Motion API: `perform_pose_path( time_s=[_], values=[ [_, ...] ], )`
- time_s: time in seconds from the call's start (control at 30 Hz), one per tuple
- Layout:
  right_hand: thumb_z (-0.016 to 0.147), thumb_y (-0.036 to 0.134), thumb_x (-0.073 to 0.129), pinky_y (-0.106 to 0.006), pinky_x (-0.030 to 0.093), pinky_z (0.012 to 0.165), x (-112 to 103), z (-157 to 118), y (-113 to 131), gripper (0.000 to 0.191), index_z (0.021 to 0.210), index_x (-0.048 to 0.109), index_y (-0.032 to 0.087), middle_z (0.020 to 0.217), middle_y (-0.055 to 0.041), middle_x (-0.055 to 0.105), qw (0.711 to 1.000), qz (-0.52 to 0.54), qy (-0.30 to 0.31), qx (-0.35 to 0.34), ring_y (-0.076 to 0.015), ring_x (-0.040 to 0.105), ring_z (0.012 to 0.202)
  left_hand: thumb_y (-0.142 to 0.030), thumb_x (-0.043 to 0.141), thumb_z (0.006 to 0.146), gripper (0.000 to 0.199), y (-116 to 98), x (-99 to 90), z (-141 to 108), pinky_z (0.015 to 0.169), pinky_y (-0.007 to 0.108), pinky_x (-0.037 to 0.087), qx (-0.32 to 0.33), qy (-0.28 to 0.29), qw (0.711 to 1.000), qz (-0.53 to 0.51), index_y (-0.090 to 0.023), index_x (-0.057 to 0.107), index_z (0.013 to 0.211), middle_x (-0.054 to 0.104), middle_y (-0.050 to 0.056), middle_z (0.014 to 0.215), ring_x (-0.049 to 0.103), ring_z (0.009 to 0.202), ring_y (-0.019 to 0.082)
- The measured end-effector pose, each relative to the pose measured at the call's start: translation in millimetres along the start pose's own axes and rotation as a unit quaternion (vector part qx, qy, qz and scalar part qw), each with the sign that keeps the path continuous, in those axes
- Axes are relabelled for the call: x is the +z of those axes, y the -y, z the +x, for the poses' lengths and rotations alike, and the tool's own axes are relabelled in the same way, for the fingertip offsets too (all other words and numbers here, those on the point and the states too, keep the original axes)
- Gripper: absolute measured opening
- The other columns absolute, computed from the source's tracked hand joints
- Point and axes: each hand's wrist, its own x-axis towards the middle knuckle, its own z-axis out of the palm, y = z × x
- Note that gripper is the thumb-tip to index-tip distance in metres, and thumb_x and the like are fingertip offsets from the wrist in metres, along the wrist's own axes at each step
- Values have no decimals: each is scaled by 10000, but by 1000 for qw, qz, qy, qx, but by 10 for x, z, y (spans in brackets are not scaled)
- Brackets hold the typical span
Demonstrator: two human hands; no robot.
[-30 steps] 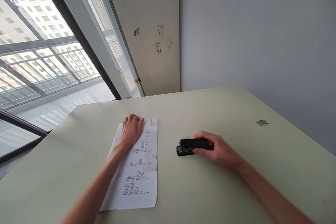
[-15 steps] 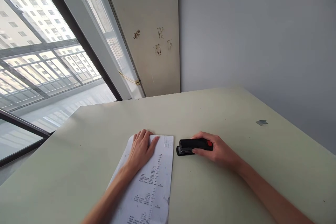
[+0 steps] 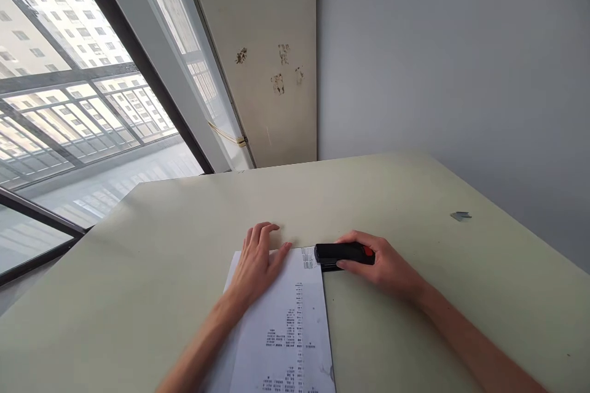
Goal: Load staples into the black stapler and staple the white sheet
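Printed white paper (image 3: 286, 325) lies on the pale green table, its far right corner between the jaws of a black stapler (image 3: 343, 253) with a red mark. My left hand (image 3: 259, 264) rests on the far left part of the paper, fingers spread, with some fingertips past the far edge. Thumb on the near side and fingers on the far side, my right hand (image 3: 375, 263) grips the stapler's rear end. The stapler's lower jaw is partly hidden under the paper.
Small grey metallic strips (image 3: 461, 216) lie on the right side of the table (image 3: 161, 245). Behind the table stand a stained cream panel (image 3: 276, 116) and a grey wall (image 3: 437, 61). A large window (image 3: 83, 98) is at the left.
The paper has slid right together with my left hand, and its corner has entered the stapler's mouth. My right hand and the stapler have hardly moved.
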Motion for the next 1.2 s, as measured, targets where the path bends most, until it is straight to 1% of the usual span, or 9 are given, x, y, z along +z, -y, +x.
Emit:
perform_pose_path(
  time_s=[0.1,0.2,0.43,0.6,0.77,0.87,1.0,1.1,1.2],
  values=[
    [883,432,744,-336,508,781,-3,2,-12,231,1056,727,279,997,-7,758,1000,-2,0,0,-221,678,890,-470,503,1069,414,137,-162,-80,1191,524,424,84,71,994,-20,-316,463,1451,460,71,1597,378,1507,297],
    [888,422,740,-339,500,790,-14,0,-25,223,1062,729,283,1013,-7,757,1000,-19,1,-10,-221,673,897,-471,545,1054,525,174,-200,-191,1238,573,369,120,103,987,-5,-331,394,1537,378,63,1681,269,1581,321],
    [911,455,729,-355,497,812,-50,-7,-32,250,1109,737,302,1080,-24,760,998,-61,5,-27,-240,668,942,-487,556,1048,546,-65,19,-253,1236,588,387,118,90,989,12,-295,404,1536,410,85,1672,266,1594,324],
    [928,511,707,-354,517,786,-94,-16,-63,272,1126,738,328,1093,-16,766,996,-92,9,-8,-243,678,923,-474,555,1050,497,-125,70,-254,1227,575,412,113,72,991,8,-292,452,1500,476,77,1631,326,1574,313],
    [938,633,655,-381,564,903,-151,-31,62,440,1289,689,369,1318,-26,718,991,-124,27,31,-299,672,1156,-464,534,1061,458,-135,115,-301,1235,558,412,110,76,991,14,-279,485,1477,454,66,1648,330,1573,305],
    [1000,710,477,-467,539,1046,-115,27,214,546,1393,646,370,1468,-43,649,988,-140,2,70,-355,585,1352,-442,520,1068,445,-144,151,-326,1244,554,401,105,64,992,8,-267,485,1476,456,70,1646,326,1575,304],
    [1050,720,285,-550,340,1262,63,217,355,650,1510,559,353,1632,-10,499,982,-167,-24,82,-333,380,1549,-410,516,1070,409,-150,180,-351,1238,562,407,105,47,993,-7,-266,502,1452,482,77,1627,347,1566,310],
    [1043,739,254,-566,231,1311,231,374,407,712,1563,508,323,1701,6,383,972,-217,-13,85,-305,209,1619,-407,521,1066,403,-155,182,-363,1242,562,405,102,42,994,-16,-270,503,1445,494,77,1618,362,1559,307],
    [1044,737,211,-558,195,1324,358,475,459,762,1580,498,278,1709,-5,358,960,-261,17,99,-292,154,1630,-403,506,1071,400,-160,175,-372,1249,558,397,102,48,994,-15,-262,500,1445,494,81,1617,361,1560,306]
  ],
)
